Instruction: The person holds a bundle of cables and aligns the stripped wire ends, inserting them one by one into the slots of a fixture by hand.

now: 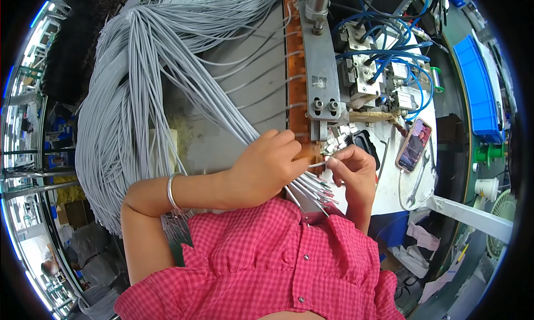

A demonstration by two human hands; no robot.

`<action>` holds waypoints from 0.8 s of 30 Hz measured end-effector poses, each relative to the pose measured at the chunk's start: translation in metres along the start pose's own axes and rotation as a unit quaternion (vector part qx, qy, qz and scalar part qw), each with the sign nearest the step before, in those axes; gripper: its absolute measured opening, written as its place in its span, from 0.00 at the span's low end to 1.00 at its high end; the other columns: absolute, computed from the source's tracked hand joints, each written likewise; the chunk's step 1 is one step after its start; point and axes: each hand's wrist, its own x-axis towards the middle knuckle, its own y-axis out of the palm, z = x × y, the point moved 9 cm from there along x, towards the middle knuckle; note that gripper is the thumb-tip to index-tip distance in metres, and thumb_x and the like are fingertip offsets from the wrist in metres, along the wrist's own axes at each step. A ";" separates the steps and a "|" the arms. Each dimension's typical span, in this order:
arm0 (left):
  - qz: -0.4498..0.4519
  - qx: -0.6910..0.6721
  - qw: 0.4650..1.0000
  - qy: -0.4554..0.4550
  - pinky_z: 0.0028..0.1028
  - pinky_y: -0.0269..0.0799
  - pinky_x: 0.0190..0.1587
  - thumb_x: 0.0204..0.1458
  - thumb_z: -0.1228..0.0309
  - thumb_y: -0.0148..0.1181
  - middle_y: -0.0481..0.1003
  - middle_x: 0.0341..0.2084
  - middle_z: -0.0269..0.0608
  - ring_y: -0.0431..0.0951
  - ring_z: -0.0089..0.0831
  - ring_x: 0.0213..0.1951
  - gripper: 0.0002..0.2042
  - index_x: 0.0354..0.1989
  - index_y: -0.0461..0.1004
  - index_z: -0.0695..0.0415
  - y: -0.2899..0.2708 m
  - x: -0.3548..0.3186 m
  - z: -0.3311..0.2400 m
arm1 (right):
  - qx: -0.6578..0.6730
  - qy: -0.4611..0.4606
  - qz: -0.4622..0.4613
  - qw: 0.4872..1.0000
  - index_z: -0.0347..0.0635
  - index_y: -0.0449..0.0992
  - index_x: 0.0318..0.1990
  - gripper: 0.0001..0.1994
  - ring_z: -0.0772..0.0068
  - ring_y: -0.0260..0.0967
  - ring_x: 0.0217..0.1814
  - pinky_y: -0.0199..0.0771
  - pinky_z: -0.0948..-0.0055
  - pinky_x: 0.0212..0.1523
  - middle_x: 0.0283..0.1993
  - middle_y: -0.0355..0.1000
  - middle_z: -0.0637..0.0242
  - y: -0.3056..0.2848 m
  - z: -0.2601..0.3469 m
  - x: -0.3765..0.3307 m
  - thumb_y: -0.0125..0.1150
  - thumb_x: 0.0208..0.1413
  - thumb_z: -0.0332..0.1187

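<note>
My left hand, a silver bangle on its wrist, is closed over a bundle of thin grey cables. The stripped-looking, coloured cable ends fan out below it, close to my shirt. One short grey cable runs from the left hand across to my right hand, whose thumb and forefinger pinch its tip. Both hands are at the near end of an orange-brown strip, where several single cables lie across at intervals. Small metal pieces lie just beyond the right fingers.
A large mass of grey cables hangs over the table's left side. Right of the strip stand a steel plate and pneumatic valves with blue tubes. A phone, wrenches and a hex key lie right. Farther out is a blue crate.
</note>
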 end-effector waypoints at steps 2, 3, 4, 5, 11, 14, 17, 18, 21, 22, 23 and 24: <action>0.005 0.000 1.000 0.010 0.34 0.58 0.35 0.30 0.77 0.58 0.63 0.21 0.40 0.65 0.37 0.31 0.11 0.25 0.67 0.59 0.002 -0.001 -0.001 | -0.097 -0.004 -0.047 0.994 0.35 0.72 0.27 0.03 0.88 0.59 0.18 0.56 0.88 0.16 0.23 0.69 0.72 -0.008 -0.003 0.002 0.60 0.50 0.23; 0.004 -0.001 1.000 0.011 0.34 0.58 0.35 0.30 0.77 0.58 0.63 0.21 0.40 0.65 0.37 0.31 0.11 0.25 0.67 0.59 0.001 0.001 -0.001 | -0.098 -0.003 -0.048 0.994 0.35 0.72 0.27 0.03 0.88 0.59 0.18 0.56 0.88 0.16 0.23 0.69 0.72 -0.008 -0.005 0.004 0.60 0.50 0.23; 0.000 -0.001 1.000 -0.002 0.34 0.59 0.35 0.29 0.77 0.58 0.64 0.21 0.40 0.65 0.37 0.31 0.11 0.25 0.67 0.59 -0.002 0.002 0.001 | -0.082 0.012 -0.047 0.995 0.36 0.71 0.28 0.04 0.89 0.58 0.17 0.55 0.88 0.16 0.22 0.68 0.73 -0.008 -0.009 0.005 0.59 0.51 0.24; -0.004 -0.001 1.000 -0.016 0.34 0.59 0.35 0.28 0.77 0.58 0.64 0.21 0.40 0.65 0.37 0.31 0.12 0.25 0.67 0.59 -0.005 0.004 0.003 | -0.066 0.027 -0.046 0.996 0.36 0.71 0.28 0.04 0.89 0.58 0.17 0.54 0.88 0.16 0.22 0.68 0.74 -0.008 -0.013 0.007 0.58 0.53 0.26; 0.035 -0.002 0.998 -0.046 0.34 0.59 0.36 0.26 0.79 0.57 0.65 0.22 0.40 0.65 0.37 0.31 0.13 0.26 0.68 0.59 0.002 -0.003 0.009 | -0.015 0.123 0.057 0.991 0.37 0.68 0.29 0.06 0.91 0.56 0.18 0.53 0.88 0.17 0.21 0.65 0.76 0.002 -0.027 0.008 0.54 0.56 0.29; 0.022 0.027 0.999 -0.008 0.34 0.59 0.37 0.26 0.79 0.57 0.64 0.21 0.40 0.65 0.38 0.32 0.13 0.27 0.68 0.60 0.006 0.000 0.005 | -0.058 0.117 0.017 0.991 0.36 0.70 0.33 0.03 0.90 0.58 0.21 0.56 0.88 0.20 0.22 0.65 0.76 -0.008 -0.026 0.008 0.56 0.54 0.26; 0.003 0.032 0.999 -0.007 0.34 0.59 0.37 0.27 0.79 0.57 0.64 0.22 0.40 0.65 0.38 0.32 0.14 0.28 0.69 0.60 0.000 0.002 0.003 | -0.104 0.041 -0.031 0.993 0.35 0.71 0.34 0.03 0.89 0.59 0.23 0.57 0.88 0.22 0.23 0.65 0.75 -0.007 -0.007 0.002 0.57 0.51 0.22; -0.007 0.035 0.999 -0.007 0.34 0.59 0.37 0.27 0.79 0.57 0.64 0.22 0.40 0.65 0.38 0.32 0.14 0.28 0.69 0.60 -0.003 0.003 0.002 | -0.126 0.002 -0.055 0.990 0.34 0.72 0.35 0.05 0.89 0.60 0.24 0.57 0.88 0.23 0.24 0.66 0.74 -0.007 0.002 0.000 0.58 0.50 0.20; 0.005 0.002 1.000 -0.019 0.33 0.60 0.35 0.28 0.78 0.58 0.64 0.22 0.40 0.65 0.38 0.32 0.13 0.29 0.70 0.60 -0.003 0.001 0.004 | -0.092 -0.020 -0.020 0.995 0.33 0.73 0.35 0.06 0.88 0.61 0.25 0.58 0.88 0.25 0.26 0.68 0.73 0.006 0.008 0.000 0.59 0.48 0.19; 0.011 -0.015 1.000 -0.023 0.33 0.60 0.35 0.29 0.78 0.58 0.65 0.23 0.40 0.65 0.37 0.32 0.13 0.29 0.70 0.60 -0.002 0.002 0.005 | -0.075 -0.032 -0.003 0.997 0.33 0.74 0.35 0.07 0.88 0.61 0.25 0.58 0.89 0.26 0.27 0.69 0.72 0.010 0.010 0.000 0.60 0.48 0.18; 0.011 -0.014 1.000 -0.022 0.33 0.60 0.35 0.29 0.78 0.58 0.65 0.23 0.40 0.65 0.37 0.32 0.13 0.29 0.70 0.60 -0.004 0.002 0.004 | -0.075 -0.032 -0.004 0.997 0.33 0.74 0.35 0.07 0.88 0.61 0.25 0.58 0.89 0.26 0.27 0.69 0.72 0.010 0.010 0.000 0.60 0.48 0.18; 0.008 -0.019 0.999 -0.024 0.33 0.60 0.34 0.29 0.78 0.58 0.65 0.23 0.40 0.65 0.37 0.31 0.13 0.29 0.70 0.60 -0.006 0.002 0.005 | -0.057 -0.034 -0.014 0.998 0.33 0.74 0.34 0.05 0.88 0.62 0.26 0.59 0.89 0.26 0.26 0.70 0.72 0.009 0.010 0.000 0.60 0.48 0.19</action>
